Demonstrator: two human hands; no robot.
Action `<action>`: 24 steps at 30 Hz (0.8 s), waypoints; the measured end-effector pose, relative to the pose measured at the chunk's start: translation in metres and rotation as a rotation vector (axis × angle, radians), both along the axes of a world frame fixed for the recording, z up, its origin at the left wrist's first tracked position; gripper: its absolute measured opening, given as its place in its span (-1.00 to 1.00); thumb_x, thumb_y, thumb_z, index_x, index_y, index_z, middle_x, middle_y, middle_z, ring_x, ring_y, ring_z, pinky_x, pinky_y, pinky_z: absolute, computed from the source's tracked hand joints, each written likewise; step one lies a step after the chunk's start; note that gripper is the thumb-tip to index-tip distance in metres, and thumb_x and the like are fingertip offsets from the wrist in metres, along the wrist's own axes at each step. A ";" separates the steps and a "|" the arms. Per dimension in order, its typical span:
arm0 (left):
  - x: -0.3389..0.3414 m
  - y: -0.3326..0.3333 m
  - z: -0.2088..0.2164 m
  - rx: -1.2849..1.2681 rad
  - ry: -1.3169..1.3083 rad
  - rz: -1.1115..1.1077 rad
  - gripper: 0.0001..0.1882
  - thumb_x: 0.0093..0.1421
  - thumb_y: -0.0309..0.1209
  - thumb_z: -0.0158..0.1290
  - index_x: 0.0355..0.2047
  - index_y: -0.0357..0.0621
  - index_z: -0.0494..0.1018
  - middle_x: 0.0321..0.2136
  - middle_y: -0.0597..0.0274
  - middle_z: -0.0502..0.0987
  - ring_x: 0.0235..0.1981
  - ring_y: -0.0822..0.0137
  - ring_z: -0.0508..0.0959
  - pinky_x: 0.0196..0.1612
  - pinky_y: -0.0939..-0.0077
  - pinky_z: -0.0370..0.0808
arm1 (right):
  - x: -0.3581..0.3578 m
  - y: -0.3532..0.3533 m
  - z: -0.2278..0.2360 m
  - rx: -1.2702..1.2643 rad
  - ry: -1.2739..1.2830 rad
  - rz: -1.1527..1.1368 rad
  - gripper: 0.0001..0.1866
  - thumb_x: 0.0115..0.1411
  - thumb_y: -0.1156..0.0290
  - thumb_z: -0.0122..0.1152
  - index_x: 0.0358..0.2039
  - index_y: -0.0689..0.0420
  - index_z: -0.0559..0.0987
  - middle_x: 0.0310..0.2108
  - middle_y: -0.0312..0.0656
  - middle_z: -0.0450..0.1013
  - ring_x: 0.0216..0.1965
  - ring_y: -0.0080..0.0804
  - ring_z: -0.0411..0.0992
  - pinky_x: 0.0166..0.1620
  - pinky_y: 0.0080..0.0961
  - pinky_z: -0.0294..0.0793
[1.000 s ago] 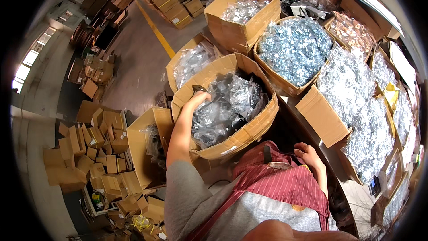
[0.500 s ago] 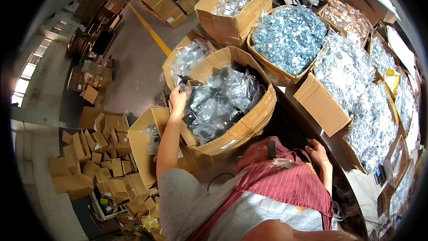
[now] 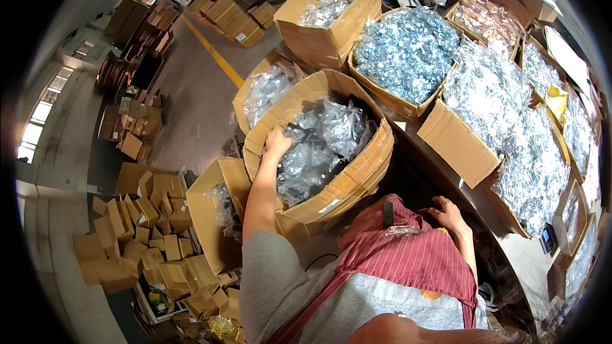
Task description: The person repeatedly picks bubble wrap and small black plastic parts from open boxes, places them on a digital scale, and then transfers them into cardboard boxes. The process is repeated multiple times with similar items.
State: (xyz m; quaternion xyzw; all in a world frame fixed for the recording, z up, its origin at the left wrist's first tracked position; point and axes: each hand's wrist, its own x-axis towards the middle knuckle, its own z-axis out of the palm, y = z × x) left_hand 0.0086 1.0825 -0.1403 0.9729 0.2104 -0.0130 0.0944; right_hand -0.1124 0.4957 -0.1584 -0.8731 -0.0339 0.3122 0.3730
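Observation:
My left hand (image 3: pixel 278 143) reaches inside the left wall of a round-bent cardboard box (image 3: pixel 357 181). Its fingers are bent and closed at a clear plastic bag (image 3: pixel 294 160), with the fingertips partly hidden. Clear bags holding dark parts (image 3: pixel 338 121) fill this box. On the right, my right hand (image 3: pixel 448 212) rests by the edge of my red striped apron (image 3: pixel 408 248), close to the dark table edge. Its fingers are loosely bent and apart, and nothing shows in them.
A smaller box of bags (image 3: pixel 271 86) adjoins behind, and an open carton (image 3: pixel 213 216) stands at left. Boxes of bluish bagged parts (image 3: pixel 408 51) and silvery bagged parts (image 3: pixel 510 134) crowd the right. Loose cartons (image 3: pixel 153 229) pile up on the floor at left.
My left hand has moved from the gap by the smaller box, rightward and slightly down into the round-bent box. My right hand has shifted slightly left, and the view has tilted a little.

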 end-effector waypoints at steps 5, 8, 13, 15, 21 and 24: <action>-0.005 0.009 0.024 -0.110 -0.304 0.032 -0.39 0.00 -0.29 0.25 0.04 -0.20 0.31 -0.16 -0.22 0.56 -0.10 -0.23 0.53 -0.07 0.04 0.44 | -0.012 -0.011 -0.013 -0.023 0.020 -0.154 -0.38 0.15 0.26 0.25 0.17 0.26 0.33 0.11 0.19 0.37 0.14 0.03 0.38 0.17 -0.24 0.38; -0.004 0.014 0.030 -0.290 -0.493 0.027 -0.43 -0.09 -0.34 0.29 -0.04 -0.24 0.41 -0.25 -0.11 0.60 -0.19 -0.10 0.59 -0.11 0.19 0.46 | -0.016 -0.013 -0.014 -0.009 -0.020 -0.181 -0.34 0.15 0.27 0.26 0.20 0.28 0.28 0.15 0.23 0.32 0.15 0.04 0.37 0.16 -0.23 0.38; -0.009 0.037 0.019 -0.447 -0.331 0.209 -0.53 -0.21 -0.44 0.25 -0.20 -0.30 0.53 -0.34 -0.04 0.63 -0.24 0.04 0.61 -0.14 0.27 0.46 | -0.010 -0.013 -0.028 -0.016 -0.022 -0.100 -0.37 0.13 0.29 0.27 0.17 0.26 0.32 0.13 0.21 0.33 0.14 0.06 0.37 0.14 -0.24 0.41; -0.012 0.033 0.014 -0.349 -0.269 0.254 -0.50 -0.22 -0.44 0.22 -0.17 -0.31 0.55 -0.31 -0.10 0.62 -0.19 -0.01 0.61 -0.11 0.23 0.46 | -0.003 -0.006 -0.017 -0.011 -0.016 -0.077 -0.39 0.13 0.29 0.27 0.16 0.24 0.34 0.11 0.20 0.35 0.12 0.05 0.38 0.13 -0.25 0.41; 0.014 0.019 -0.001 -0.120 0.172 0.054 -0.52 -0.17 -0.35 0.18 -0.23 -0.45 0.53 -0.28 -0.32 0.58 -0.12 -0.12 0.58 -0.07 0.15 0.48 | 0.005 0.004 -0.030 0.005 -0.044 -0.035 -0.40 0.11 0.27 0.28 0.14 0.23 0.37 0.08 0.14 0.39 0.09 0.02 0.41 0.11 -0.27 0.43; 0.030 0.023 -0.016 -0.179 0.224 -0.030 -0.51 -0.18 -0.33 0.22 -0.27 -0.49 0.52 -0.23 -0.35 0.56 -0.12 -0.16 0.58 -0.09 0.14 0.49 | 0.008 0.010 -0.032 0.001 0.015 0.006 -0.34 0.09 0.28 0.30 0.17 0.22 0.32 0.07 0.16 0.40 0.09 0.01 0.41 0.11 -0.28 0.42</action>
